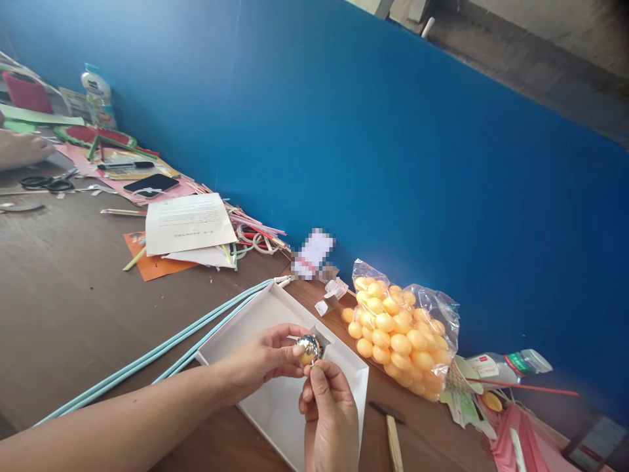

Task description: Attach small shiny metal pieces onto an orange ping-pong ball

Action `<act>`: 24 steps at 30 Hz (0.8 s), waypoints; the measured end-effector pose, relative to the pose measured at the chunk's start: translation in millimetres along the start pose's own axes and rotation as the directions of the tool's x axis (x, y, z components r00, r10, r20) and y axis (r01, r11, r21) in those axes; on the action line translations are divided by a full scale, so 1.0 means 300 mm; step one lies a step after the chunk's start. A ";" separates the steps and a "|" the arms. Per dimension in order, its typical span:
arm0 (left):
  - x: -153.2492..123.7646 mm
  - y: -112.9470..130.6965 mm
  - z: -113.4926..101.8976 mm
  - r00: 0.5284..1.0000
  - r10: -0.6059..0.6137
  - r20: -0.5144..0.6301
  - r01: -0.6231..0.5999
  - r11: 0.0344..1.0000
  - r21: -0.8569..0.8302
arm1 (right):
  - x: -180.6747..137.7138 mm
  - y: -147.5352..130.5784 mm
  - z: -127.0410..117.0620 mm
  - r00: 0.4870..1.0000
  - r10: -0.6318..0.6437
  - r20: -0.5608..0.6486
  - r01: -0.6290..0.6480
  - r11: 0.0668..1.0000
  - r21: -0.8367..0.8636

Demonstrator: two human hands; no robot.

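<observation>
A shiny, mirror-like metallic ball (309,349) is pinched between the thumb and fingers of my left hand (268,359). Close against the ball's lower right side, my right hand (328,406) has its thumb and index finger pressed together. Whatever small piece sits between them is too small to make out. Both hands are above a shallow white tray (265,410), apparently a box lid. A small silvery bit shows behind the ball, partly hidden by it.
Right of the tray lie a clear bag of orange balls (398,334), a hammer (393,432) and a plastic bottle (511,364). Pale blue tubes (187,321) run along the left. Beyond are papers (189,223), scissors (49,181) and another person's hand (22,149). A blue partition (373,144) stands behind.
</observation>
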State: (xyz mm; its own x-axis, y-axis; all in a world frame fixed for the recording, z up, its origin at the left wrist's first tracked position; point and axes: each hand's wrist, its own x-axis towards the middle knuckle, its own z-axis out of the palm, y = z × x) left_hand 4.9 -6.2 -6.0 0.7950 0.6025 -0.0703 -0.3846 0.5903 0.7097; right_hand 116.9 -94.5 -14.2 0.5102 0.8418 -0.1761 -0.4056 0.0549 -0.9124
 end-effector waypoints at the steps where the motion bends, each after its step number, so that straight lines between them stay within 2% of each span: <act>1: -0.001 0.002 0.002 1.000 0.005 0.006 -0.005 1.000 0.007 | -0.001 0.000 -0.001 1.000 -0.004 -0.001 0.004 1.000 -0.003; 11: -0.003 0.011 0.005 0.998 0.031 0.052 -0.034 0.998 0.059 | -0.003 0.003 -0.001 1.000 0.008 -0.006 -0.008 1.000 0.009; 24: -0.001 0.009 0.003 0.998 0.044 0.055 -0.048 0.996 0.078 | -0.014 -0.008 0.017 1.000 -0.004 -0.023 0.005 1.000 0.024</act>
State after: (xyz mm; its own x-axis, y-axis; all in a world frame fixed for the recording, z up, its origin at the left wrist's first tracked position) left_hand 4.0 -5.3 -3.3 0.8018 0.5976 -0.0006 -0.3847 0.5169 0.7647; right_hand 112.0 -95.4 -9.4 0.5289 0.8293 -0.1805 -0.4213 0.0720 -0.9040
